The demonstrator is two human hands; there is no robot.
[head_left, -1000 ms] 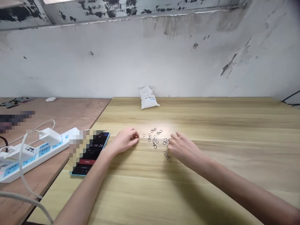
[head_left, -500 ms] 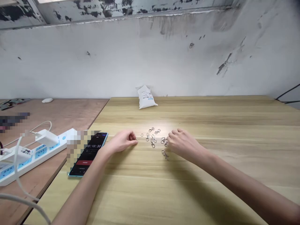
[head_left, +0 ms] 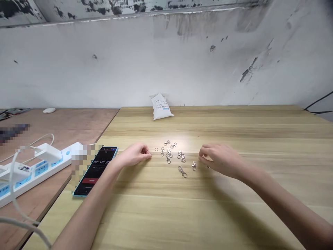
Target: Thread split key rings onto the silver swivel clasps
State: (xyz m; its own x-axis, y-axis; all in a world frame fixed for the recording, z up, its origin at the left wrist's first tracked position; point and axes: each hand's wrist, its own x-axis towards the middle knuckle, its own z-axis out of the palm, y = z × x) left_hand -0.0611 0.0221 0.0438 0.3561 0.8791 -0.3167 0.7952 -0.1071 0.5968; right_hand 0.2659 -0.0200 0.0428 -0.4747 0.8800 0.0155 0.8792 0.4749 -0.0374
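Note:
My left hand (head_left: 137,153) is closed in a pinch, thumb against the bent index finger. Whatever is at its fingertips is too small to make out. Just beyond them lies a small metal split ring (head_left: 156,149). My right hand (head_left: 217,159) hovers low over the table with fingers bent and a gap between thumb and index finger. A small glint shows under its palm, partly hidden. Left of it lies a silver lobster clasp (head_left: 194,166), with a longer swivel clasp (head_left: 182,171) nearby. Several similar clasps (head_left: 169,152) are scattered between the two hands.
A white plastic packet (head_left: 161,107) rests at the table's back by the wall. A phone (head_left: 95,170) showing a timer lies beside my left forearm. Further left, a power strip (head_left: 43,170) with chargers and white cables occupies a brown table (head_left: 78,121).
My right hand has moved right, away from the clasps, and its fingers have loosened. A clasp it covered now shows on the table. My left hand keeps its pinch in nearly the same place.

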